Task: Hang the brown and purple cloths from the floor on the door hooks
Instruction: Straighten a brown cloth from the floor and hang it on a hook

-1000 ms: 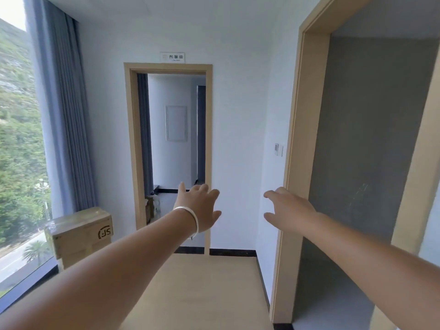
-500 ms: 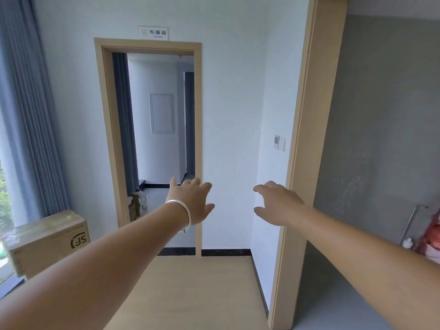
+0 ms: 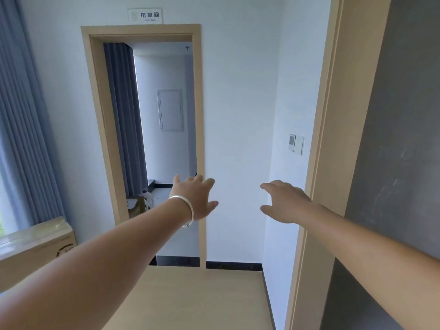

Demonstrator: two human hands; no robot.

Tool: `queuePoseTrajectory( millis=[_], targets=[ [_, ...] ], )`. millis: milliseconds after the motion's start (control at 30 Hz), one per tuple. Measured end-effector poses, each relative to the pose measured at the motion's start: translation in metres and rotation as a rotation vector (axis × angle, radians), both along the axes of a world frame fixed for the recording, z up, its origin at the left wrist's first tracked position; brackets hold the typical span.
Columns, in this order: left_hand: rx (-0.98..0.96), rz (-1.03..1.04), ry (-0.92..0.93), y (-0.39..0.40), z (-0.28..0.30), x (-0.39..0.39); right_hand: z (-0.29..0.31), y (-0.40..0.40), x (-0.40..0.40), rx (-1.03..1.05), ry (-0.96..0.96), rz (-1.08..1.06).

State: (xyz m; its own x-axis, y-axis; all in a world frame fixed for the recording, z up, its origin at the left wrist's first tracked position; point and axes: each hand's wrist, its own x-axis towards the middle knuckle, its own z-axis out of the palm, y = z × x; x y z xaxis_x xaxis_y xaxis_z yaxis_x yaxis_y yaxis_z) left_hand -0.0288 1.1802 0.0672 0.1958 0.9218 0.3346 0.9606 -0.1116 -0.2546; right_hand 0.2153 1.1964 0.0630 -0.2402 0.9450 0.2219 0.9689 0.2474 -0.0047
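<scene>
Out ahead at twelve o'clock, both arms reached forward: left hand (image 3: 194, 198) and right hand (image 3: 284, 202) hung with fingers spread, gripping nothing, probably for balance while walking. No cloths or door hooks showed, so their lie and long axis couldn't be told.

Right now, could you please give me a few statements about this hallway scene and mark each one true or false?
1. The left hand wears a silver bangle. True.
2. The right hand grips a purple cloth. False: it holds nothing, fingers spread.
3. A white wall switch plate sits beside the near wooden door frame. True.
4. The far doorway is blocked by a closed door. False: it stands open, showing a grey curtain.
5. A cardboard box sits at the lower left. True.
</scene>
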Motion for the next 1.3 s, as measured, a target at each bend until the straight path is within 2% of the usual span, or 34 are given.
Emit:
queuePoseTrajectory(
  millis=[333,867,1100,1300],
  targets=[
    [-0.068,0.012,0.032,0.145,-0.025,0.024,-0.020,0.141,0.022,-0.048,0.008,0.020],
    [-0.091,0.008,-0.071,0.464,-0.056,-0.005,-0.026,0.431,-0.003,-0.053,-0.066,-0.008],
    [-0.143,0.124,-0.078,0.532,-0.084,-0.063,-0.046,0.542,-0.065,-0.102,-0.091,0.139],
    [-0.168,0.370,-0.118,0.558,-0.103,-0.147,-0.069,0.638,-0.173,-0.116,-0.074,0.404]
  ],
)
